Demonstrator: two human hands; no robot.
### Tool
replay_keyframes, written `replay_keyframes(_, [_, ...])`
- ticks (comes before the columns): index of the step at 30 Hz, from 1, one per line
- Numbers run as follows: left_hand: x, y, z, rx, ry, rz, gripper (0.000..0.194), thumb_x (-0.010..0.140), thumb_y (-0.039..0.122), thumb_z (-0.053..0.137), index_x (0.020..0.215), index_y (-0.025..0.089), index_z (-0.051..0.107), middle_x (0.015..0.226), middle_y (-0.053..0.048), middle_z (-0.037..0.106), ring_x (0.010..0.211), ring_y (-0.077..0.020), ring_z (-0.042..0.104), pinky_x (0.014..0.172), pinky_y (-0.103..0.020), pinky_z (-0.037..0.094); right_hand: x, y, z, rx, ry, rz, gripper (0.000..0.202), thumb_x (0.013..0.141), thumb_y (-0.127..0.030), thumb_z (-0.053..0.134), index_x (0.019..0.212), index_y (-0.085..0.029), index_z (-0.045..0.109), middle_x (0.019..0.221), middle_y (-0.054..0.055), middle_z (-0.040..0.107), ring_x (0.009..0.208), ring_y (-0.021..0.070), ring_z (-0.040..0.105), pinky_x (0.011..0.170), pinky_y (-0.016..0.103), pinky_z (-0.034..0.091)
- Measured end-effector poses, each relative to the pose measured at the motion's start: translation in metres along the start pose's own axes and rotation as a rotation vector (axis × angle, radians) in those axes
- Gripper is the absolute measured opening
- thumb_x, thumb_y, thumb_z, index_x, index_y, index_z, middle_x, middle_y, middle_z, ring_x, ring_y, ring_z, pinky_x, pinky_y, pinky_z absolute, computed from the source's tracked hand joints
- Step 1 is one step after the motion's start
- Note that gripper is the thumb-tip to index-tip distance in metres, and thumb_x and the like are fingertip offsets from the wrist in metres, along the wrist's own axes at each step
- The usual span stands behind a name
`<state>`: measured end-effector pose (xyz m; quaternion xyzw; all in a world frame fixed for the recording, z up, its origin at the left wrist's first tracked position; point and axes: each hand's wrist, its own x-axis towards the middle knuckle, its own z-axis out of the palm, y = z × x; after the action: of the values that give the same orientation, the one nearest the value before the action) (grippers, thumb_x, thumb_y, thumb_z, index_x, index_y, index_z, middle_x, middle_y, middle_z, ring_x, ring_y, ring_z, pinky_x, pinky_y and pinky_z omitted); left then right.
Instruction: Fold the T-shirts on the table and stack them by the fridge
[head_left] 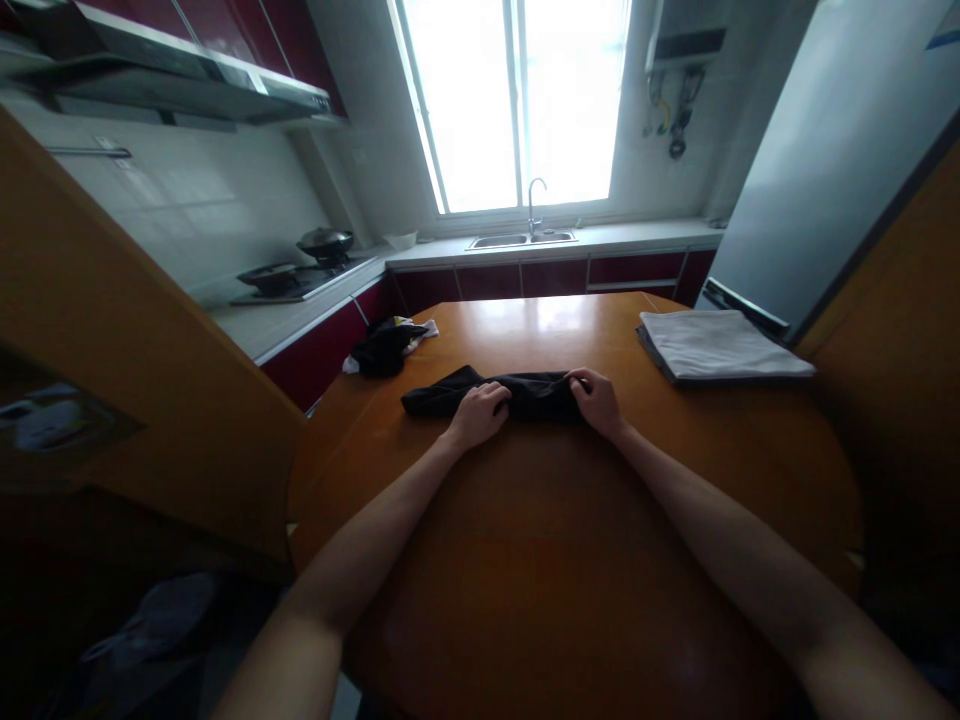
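A black cloth garment [536, 397] lies in a long, narrow shape across the middle of the wooden table [555, 500]; its exact kind cannot be made out. My left hand [482, 412] grips the cloth near its middle, with the fingers curled into it. At the right end, my right hand [595, 398] pinches the upper edge between thumb and fingers. Beyond my left hand, the garment's left end rests loose on the tabletop, with a raised fold in it.
A crumpled heap of black and white clothes [384, 348] sits at the table's far left. Stacked folded grey cloths [724, 345] lie at the right, near the fridge [832, 170]. Behind are a counter with a sink [521, 240] and a stove with pans [325, 243].
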<state>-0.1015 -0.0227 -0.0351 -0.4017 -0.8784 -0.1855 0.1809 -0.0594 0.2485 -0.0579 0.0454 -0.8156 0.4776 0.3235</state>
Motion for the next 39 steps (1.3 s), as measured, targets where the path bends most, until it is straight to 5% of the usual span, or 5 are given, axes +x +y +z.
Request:
replay_keyframes(10, [-0.001, -0.01, 0.002, -0.236, 0.354, -0.257, 0.021, 0.095, 0.015, 0.04, 0.112, 0.021, 0.05, 0.092, -0.004, 0.062, 0.083, -0.0198, 0.063, 0.082, -0.033, 0.05, -0.004, -0.001, 0.001, -0.069, -0.175, -0.091, 0.025, 0.091, -0.039, 0.056, 0.098, -0.023, 0.074, 0.092, 0.004, 0.078, 0.086, 0.0233, 0.071, 0.082, 0.035, 0.054])
replay_keyframes(16, [-0.002, -0.01, -0.007, -0.165, 0.187, -0.002, 0.037, 0.093, 0.02, 0.058, 0.13, 0.022, 0.051, 0.116, -0.008, 0.06, 0.106, -0.0227, 0.061, 0.097, -0.035, 0.049, -0.001, 0.004, -0.002, -0.126, -0.127, -0.04, 0.025, 0.091, -0.039, 0.056, 0.098, -0.024, 0.075, 0.095, 0.005, 0.078, 0.092, 0.0246, 0.071, 0.085, 0.036, 0.054])
replay_keyframes(26, [-0.003, -0.014, -0.009, 0.105, -0.003, -0.047, 0.08, 0.072, 0.0, 0.054, 0.147, 0.027, 0.047, 0.131, -0.009, 0.059, 0.119, -0.0292, 0.055, 0.103, -0.046, 0.044, 0.013, 0.019, -0.021, -0.228, 0.197, 0.123, 0.036, 0.091, -0.044, 0.051, 0.095, -0.018, 0.075, 0.095, 0.015, 0.077, 0.09, 0.0307, 0.07, 0.083, 0.04, 0.052])
replay_keyframes(34, [-0.005, -0.044, -0.019, 0.162, 0.154, -0.335, 0.03, 0.083, 0.011, 0.053, 0.101, 0.021, 0.074, 0.114, -0.009, 0.067, 0.114, -0.029, 0.058, 0.104, -0.045, 0.044, 0.024, 0.041, -0.041, -0.188, 0.31, 0.17, 0.038, 0.087, -0.046, 0.052, 0.091, -0.015, 0.074, 0.094, 0.018, 0.076, 0.089, 0.0319, 0.07, 0.085, 0.042, 0.052])
replay_keyframes(39, [-0.012, -0.083, -0.027, 0.025, 0.138, -0.458, 0.034, 0.084, 0.014, 0.049, 0.107, 0.018, 0.073, 0.116, -0.011, 0.07, 0.114, -0.0272, 0.063, 0.105, -0.04, 0.047, 0.025, 0.041, -0.034, -0.122, 0.034, 0.201, 0.035, 0.086, -0.045, 0.056, 0.084, -0.016, 0.074, 0.086, 0.013, 0.077, 0.083, 0.0287, 0.071, 0.079, 0.039, 0.054])
